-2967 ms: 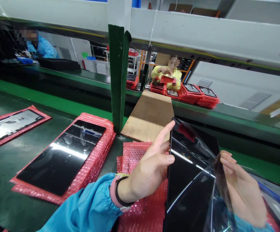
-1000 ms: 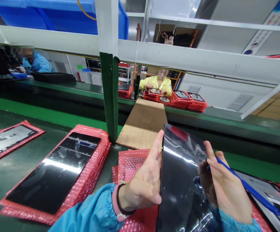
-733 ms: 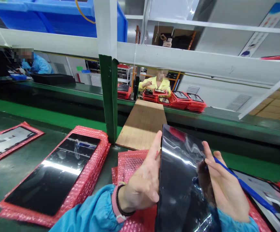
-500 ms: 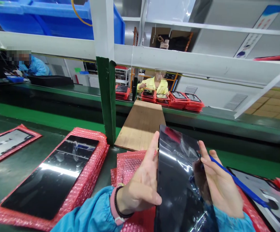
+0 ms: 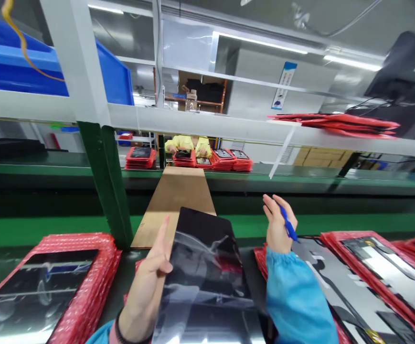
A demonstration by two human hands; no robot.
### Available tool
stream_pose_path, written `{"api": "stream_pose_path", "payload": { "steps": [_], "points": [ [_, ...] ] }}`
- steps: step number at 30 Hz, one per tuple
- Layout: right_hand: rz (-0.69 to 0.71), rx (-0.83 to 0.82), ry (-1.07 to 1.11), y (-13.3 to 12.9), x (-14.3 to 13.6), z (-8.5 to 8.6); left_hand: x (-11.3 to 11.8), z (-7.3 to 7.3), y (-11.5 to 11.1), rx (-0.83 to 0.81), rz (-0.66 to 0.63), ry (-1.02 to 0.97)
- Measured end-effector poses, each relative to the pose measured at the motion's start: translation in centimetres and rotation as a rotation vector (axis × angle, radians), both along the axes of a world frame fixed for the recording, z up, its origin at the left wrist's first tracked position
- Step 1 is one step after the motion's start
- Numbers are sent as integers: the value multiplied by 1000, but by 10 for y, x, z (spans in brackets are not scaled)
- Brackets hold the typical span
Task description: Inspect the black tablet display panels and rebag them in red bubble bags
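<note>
Workshop with dark-green bench (image 5: 121,282) in the foreground and wooden board (image 5: 178,191) reaching toward a farther bench; beyond, yellow-sleeved co-worker (image 5: 184,142) among red-wrapped stacks (image 5: 223,164). At lower centre, glossy black display panel (image 5: 207,286), tilted, top edge overlapping the board in view, lower end cut off. Left hand (image 5: 146,282): grasping the panel's left edge, index finger extended. Right hand (image 5: 278,234): raised to the right, apart from the panel, curled loosely about blue pen (image 5: 288,224). At left, second display panel (image 5: 38,286) on red bubble wrap (image 5: 96,277); at right, silver-backed panels (image 5: 331,274).
</note>
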State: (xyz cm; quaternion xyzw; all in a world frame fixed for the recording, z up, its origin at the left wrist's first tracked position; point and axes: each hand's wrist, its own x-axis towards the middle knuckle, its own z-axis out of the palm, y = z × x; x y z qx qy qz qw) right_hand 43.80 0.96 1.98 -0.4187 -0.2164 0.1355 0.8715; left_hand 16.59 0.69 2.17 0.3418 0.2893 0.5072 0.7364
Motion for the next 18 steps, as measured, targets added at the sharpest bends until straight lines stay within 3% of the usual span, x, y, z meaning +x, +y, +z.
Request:
{"api": "stream_pose_path", "payload": {
  "steps": [3, 6, 9, 18],
  "points": [
    [-37, -53, -40, 14, 41, 17, -2, 0, 4, -46, 26, -16],
    [127, -154, -64, 22, 60, 34, 0, -2, 5, -78, -11, -61],
    [241, -202, -59, 28, 63, 45, 2, -2, 5, -72, -26, -55],
    [227, -186, 79, 42, 59, 57, -1, -8, 4, -66, -114, -201]
  ]
}}
